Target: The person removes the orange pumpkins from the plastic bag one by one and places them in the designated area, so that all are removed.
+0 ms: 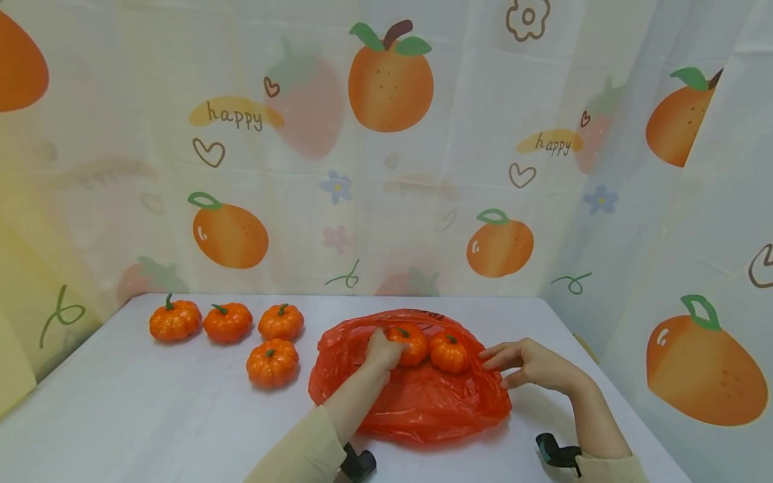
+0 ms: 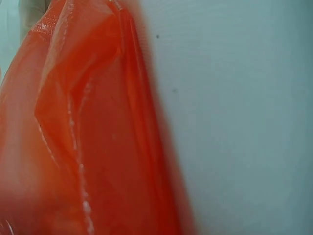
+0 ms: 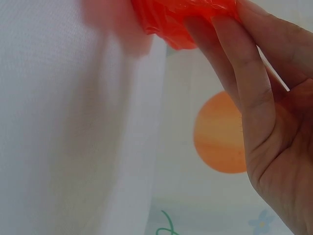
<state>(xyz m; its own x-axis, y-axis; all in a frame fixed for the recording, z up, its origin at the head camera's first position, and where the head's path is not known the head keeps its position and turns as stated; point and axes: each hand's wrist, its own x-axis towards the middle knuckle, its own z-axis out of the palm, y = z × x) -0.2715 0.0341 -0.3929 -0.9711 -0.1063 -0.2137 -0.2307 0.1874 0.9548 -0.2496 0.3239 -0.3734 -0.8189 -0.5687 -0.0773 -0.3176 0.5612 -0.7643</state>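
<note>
A red plastic bag (image 1: 423, 409) lies with its mouth spread open on the white table. Inside it sit two small orange pumpkins, the left one (image 1: 413, 333) and the right one (image 1: 449, 354). My left hand (image 1: 382, 352) reaches over the bag's near side and grips the left pumpkin, its thumb across the front; the other fingers are mostly hidden. At the bag's right rim my right hand (image 1: 531, 365) pinches the plastic between thumb and fingers, also seen in the right wrist view. Red plastic (image 2: 112, 137) covers much of the left wrist view.
Several more small pumpkins stand left of the bag: three in a back row, including the leftmost pumpkin (image 1: 175, 320), and a nearer pumpkin (image 1: 272, 364). A fruit-printed curtain (image 1: 386, 221) hangs behind the table (image 1: 151, 416) and along its sides.
</note>
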